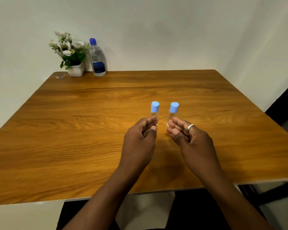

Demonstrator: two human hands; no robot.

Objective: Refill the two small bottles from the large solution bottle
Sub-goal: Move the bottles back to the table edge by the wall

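- The wooden surface (73,130) fills most of the frame.
- The left hand (140,138) and the right hand (192,140) sit side by side in the lower middle of the frame. Each grip is closed on the bottom part of one small bottle, pinched between fingers and thumb.
- The large solution bottle (97,60) stands in the upper left of the frame, at the back edge of the surface, well apart from both hands. Its dark blue cap is on. It is clear plastic and probably the heavy one here. The sides may be soft, so a hard squeeze could squirt. I would take hold round the middle, over the label.
- A white flower pot (76,70) stands just beside it, on its left. It could get bumped.
- The left small bottle (154,112) and the right small bottle (173,112) are in the middle of the frame, held up with tops away from the person, near each other but apart. Both pale blue caps are on. They look clear, smooth and very light, so they may slip or tip. Holding them low leaves the tops free.
- A silver ring (190,126) is on a finger of the right hand.
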